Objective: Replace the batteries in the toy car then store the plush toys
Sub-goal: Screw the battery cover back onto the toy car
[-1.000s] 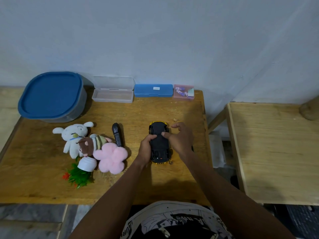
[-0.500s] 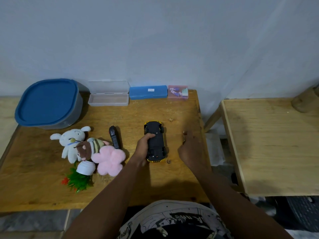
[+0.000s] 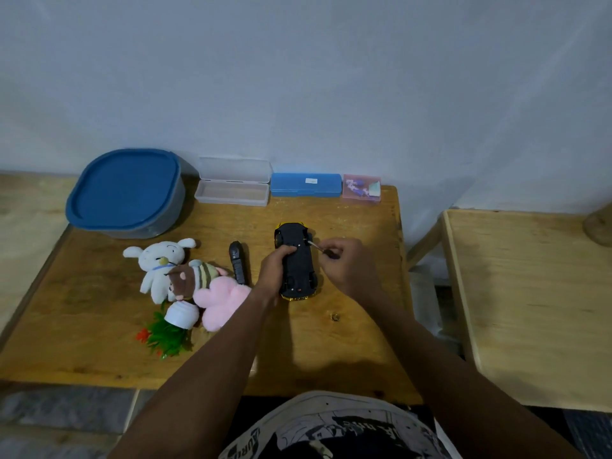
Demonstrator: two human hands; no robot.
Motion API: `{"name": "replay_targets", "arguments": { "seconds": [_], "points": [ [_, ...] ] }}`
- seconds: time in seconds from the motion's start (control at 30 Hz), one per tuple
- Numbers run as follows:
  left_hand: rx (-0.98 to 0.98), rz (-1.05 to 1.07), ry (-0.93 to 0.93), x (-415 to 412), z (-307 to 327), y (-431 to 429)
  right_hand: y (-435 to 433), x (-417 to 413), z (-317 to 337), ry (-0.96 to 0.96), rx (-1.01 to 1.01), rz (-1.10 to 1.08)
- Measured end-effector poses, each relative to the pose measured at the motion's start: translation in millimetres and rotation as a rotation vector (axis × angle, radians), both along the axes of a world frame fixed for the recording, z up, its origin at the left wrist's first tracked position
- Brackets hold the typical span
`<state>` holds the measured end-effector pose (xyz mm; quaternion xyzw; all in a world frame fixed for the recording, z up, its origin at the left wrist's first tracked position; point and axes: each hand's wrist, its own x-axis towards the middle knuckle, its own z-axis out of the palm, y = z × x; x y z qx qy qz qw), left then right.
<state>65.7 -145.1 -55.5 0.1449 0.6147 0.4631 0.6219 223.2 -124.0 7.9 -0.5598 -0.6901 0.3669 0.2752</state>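
The toy car (image 3: 297, 263) lies upside down in the middle of the wooden table (image 3: 99, 342), its black underside up and yellow trim showing at both ends. My left hand (image 3: 275, 273) grips the car's left side. My right hand (image 3: 347, 263) is shut on a thin screwdriver (image 3: 314, 245) whose tip rests on the car's underside near the far end. To the left lie the plush toys: a white rabbit (image 3: 159, 263), a small brown striped one (image 3: 192, 276) and a pink flower-shaped one (image 3: 222, 299).
A black remote (image 3: 237, 263) lies between the plush toys and the car. A blue-lidded tub (image 3: 126, 190), an open clear case (image 3: 233, 187), a blue case (image 3: 306, 184) and a pink box (image 3: 361, 188) line the wall. A potted plastic plant (image 3: 172, 329) lies tipped. A small screw-like piece (image 3: 335, 316) sits near the front. A second table (image 3: 530, 309) stands at the right.
My right hand went off to the table's right edge, then came back to the car holding a screwdriver. The left hand kept its hold on the car.
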Motion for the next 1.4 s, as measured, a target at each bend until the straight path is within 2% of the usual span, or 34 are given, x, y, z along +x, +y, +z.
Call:
{"name": "replay_targets", "arguments": {
  "seconds": [0.13,0.3,0.43,1.4],
  "points": [
    [0.027,0.015,0.027,-6.1,-1.9,4.8,-1.6,-5.0,11.2,-0.011,0.134,0.045],
    [0.043,0.009,0.079,-9.9,-2.2,8.0,1.6,-9.4,10.2,-0.022,0.162,0.057],
    [0.057,0.009,0.125,-8.8,3.7,7.0,3.5,-10.8,7.3,-0.023,0.155,0.068],
    [0.082,-0.002,0.143,-5.4,13.1,5.1,10.1,-10.1,-0.2,-0.053,0.128,0.080]
  ]
}}
